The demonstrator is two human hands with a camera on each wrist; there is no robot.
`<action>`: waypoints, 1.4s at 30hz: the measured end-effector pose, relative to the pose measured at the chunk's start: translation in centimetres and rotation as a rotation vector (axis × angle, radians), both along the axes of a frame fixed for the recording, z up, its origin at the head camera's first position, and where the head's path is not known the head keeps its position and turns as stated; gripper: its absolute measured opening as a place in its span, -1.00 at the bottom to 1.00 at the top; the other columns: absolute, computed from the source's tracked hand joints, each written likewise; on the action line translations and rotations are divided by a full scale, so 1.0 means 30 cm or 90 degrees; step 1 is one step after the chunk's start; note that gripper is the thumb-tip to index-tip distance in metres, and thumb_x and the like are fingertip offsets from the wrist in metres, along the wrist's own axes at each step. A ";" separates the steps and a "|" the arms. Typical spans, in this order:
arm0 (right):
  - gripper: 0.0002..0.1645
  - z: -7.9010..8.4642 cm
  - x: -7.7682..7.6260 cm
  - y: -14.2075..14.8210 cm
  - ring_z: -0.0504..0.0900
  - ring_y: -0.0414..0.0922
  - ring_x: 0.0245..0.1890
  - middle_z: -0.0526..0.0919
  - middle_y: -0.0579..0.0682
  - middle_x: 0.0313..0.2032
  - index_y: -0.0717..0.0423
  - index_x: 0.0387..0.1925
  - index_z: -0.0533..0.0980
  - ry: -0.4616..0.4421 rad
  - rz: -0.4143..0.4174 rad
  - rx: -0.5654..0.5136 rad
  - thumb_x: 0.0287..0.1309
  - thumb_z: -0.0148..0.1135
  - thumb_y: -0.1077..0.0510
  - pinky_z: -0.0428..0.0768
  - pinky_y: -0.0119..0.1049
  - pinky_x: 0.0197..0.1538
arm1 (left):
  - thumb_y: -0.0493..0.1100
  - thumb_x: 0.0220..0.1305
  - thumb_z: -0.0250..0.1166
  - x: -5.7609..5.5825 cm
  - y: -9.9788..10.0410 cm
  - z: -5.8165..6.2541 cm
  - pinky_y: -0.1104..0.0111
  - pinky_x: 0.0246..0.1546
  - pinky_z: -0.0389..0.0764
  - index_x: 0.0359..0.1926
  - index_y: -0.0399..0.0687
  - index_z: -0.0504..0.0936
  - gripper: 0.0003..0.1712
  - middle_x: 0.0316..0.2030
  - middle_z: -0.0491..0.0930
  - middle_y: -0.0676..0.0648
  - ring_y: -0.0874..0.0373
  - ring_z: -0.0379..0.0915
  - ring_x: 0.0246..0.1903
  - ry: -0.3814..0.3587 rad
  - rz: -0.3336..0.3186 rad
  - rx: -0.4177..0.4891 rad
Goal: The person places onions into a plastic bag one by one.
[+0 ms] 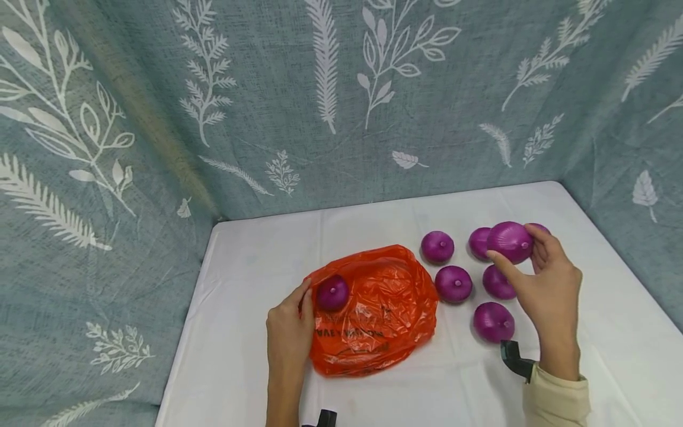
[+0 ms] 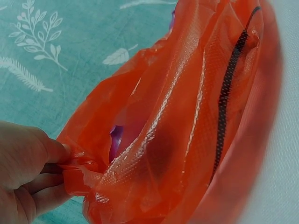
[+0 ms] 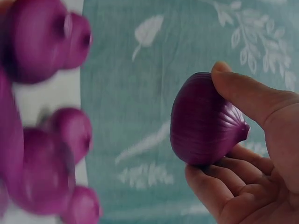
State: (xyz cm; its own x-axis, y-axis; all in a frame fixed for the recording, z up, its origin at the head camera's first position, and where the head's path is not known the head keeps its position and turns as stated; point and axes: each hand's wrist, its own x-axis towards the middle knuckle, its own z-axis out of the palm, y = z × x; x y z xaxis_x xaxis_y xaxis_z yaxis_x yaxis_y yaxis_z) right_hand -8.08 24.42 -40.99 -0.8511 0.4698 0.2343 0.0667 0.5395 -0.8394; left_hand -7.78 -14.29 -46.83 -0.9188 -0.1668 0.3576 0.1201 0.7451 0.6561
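Note:
Between the thumb and fingers of my right hand (image 1: 552,284) is a purple onion (image 1: 510,242), raised above the table. The right wrist view shows this onion (image 3: 203,122) pinched from both sides, its pointed end toward the palm. My left hand (image 1: 290,329) pinches the edge of a red plastic bag (image 1: 373,314); in the left wrist view the bunched bag edge (image 2: 84,172) sits between thumb and fingers. One onion (image 1: 333,293) shows at the bag's left side, beside the left fingers. A patch of purple (image 2: 117,140) appears through the bag's opening.
Several more onions stand right of the bag, among them one at the back (image 1: 437,247), one touching or near the bag (image 1: 453,284) and one in front (image 1: 493,322). A white cloth (image 1: 251,284) covers the table. Patterned blue-green curtains (image 1: 341,118) hang behind and beside it.

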 end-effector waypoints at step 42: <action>0.02 -0.074 -0.102 -0.454 0.64 0.08 0.29 0.66 0.12 0.29 0.07 0.42 0.46 0.013 0.344 0.038 -0.01 0.69 -0.18 0.60 0.09 0.28 | -0.25 0.49 0.34 -0.004 -0.008 -0.012 0.11 -0.15 0.77 0.25 -0.22 0.71 -0.63 0.08 0.74 -0.29 -0.14 0.77 -0.05 0.003 -0.005 0.008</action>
